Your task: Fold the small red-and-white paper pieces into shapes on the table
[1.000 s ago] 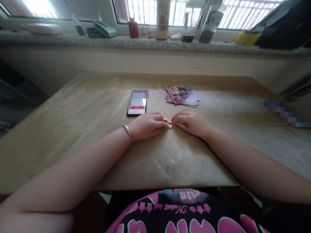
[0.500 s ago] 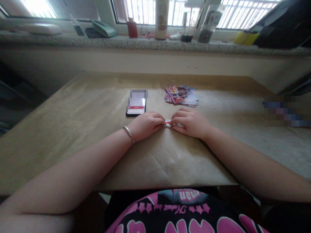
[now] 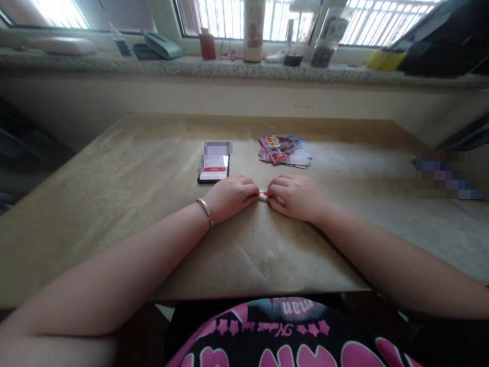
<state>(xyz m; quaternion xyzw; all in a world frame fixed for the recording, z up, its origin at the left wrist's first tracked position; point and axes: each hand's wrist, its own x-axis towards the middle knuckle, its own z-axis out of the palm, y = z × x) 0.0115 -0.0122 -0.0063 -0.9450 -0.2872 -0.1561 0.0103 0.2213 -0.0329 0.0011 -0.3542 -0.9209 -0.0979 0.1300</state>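
Note:
A small folded strip of white paper with a red mark (image 3: 263, 194) lies low over the table between my two hands. My left hand (image 3: 234, 196), with a silver bangle (image 3: 204, 206) at its wrist, pinches the strip's left end. The fingers of my right hand (image 3: 296, 198) are closed on its right end, so only the middle shows. Just beyond my left hand lies a phone (image 3: 214, 165) with its screen lit. Past my right hand is a loose stack of colourful printed cards (image 3: 284, 150).
A pale brown covering lies over the table (image 3: 126, 199). On the window sill (image 3: 160, 66) stand a red bottle (image 3: 207, 45), a tall pale bottle (image 3: 253, 33), a clear container (image 3: 328, 43) and a green case (image 3: 164, 46). A blurred bluish item (image 3: 451, 178) lies at the right edge.
My right hand has shifted slightly left and down, and its fingers have curled a little closer around the paper. My left hand has barely moved. The phone and cards stay put.

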